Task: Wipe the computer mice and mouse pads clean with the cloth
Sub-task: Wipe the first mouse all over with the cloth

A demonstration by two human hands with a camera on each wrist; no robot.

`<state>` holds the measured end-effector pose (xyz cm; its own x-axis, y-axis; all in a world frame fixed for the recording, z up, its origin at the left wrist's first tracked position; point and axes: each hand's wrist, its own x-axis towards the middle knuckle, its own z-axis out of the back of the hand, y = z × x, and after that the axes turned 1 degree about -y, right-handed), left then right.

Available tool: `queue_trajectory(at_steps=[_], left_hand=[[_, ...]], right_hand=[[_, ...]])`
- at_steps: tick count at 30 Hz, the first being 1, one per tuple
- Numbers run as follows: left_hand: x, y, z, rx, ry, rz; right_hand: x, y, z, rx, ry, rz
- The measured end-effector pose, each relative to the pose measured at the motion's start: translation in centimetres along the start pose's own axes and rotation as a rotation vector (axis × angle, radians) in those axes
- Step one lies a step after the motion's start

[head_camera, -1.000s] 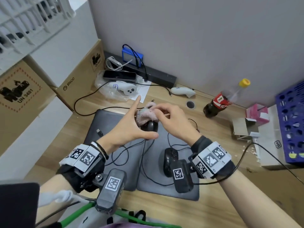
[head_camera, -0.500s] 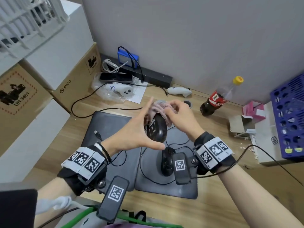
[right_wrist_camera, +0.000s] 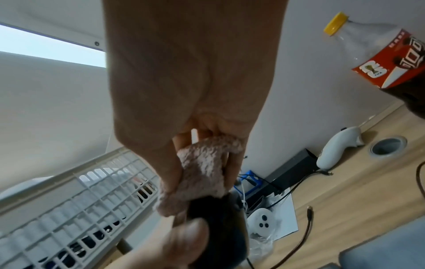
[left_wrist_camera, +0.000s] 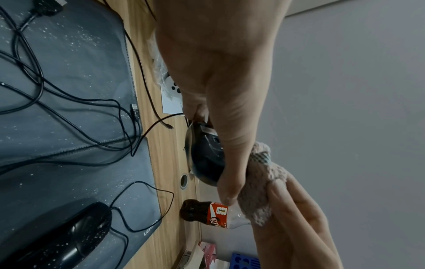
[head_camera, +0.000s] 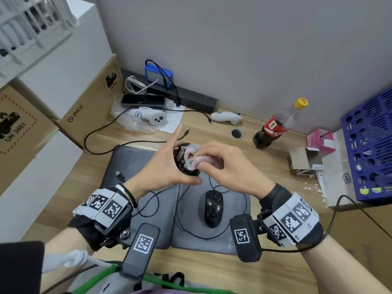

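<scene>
Mouse (head_camera: 184,161) now tipped underside-up, lifted above the left mouse pad (head_camera: 135,166). Left hand (head_camera: 161,168) grip clamps it, thumb below, index extended. Right hand (head_camera: 229,166) grip pinches pink cloth (head_camera: 196,159) against it. Second mouse (head_camera: 213,206) on right mouse pad (head_camera: 231,236).

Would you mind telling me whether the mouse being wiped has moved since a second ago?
Yes. The held mouse, then resting on the mouse pad, is now lifted off it and turned underside up.

Fluffy pink cloth (head_camera: 198,159) pressed on lifted black mouse (head_camera: 185,164); second black mouse (head_camera: 213,205) lies on grey pad (head_camera: 231,236)
</scene>
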<state>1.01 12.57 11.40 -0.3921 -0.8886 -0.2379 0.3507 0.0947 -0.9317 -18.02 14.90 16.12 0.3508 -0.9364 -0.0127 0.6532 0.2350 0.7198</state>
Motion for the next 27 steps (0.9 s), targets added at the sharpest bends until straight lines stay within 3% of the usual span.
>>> queue_trajectory(at_steps=[3,8,14,20,27], left_hand=[[0.0,0.2,0.0,0.010,0.036,-0.012],[0.1,0.3,0.6,0.040,0.118,-0.039],[1.3,2.0,2.5,-0.009,0.006,0.049],[1.9,2.2,2.4,0.068,0.124,0.017],[2.8,3.9,4.4,-0.007,0.037,0.079]], right_hand=[[0.4,-0.3,-0.2,0.007,0.048,-0.017],[3.0,-0.9,-1.1,0.032,-0.050,-0.181],[2.4,0.2,-2.3,0.117,0.059,-0.214],[4.9,-0.6,-3.4,0.111,-0.046,-0.323],[4.1,0.0,-4.6,0.184,0.055,-0.362]])
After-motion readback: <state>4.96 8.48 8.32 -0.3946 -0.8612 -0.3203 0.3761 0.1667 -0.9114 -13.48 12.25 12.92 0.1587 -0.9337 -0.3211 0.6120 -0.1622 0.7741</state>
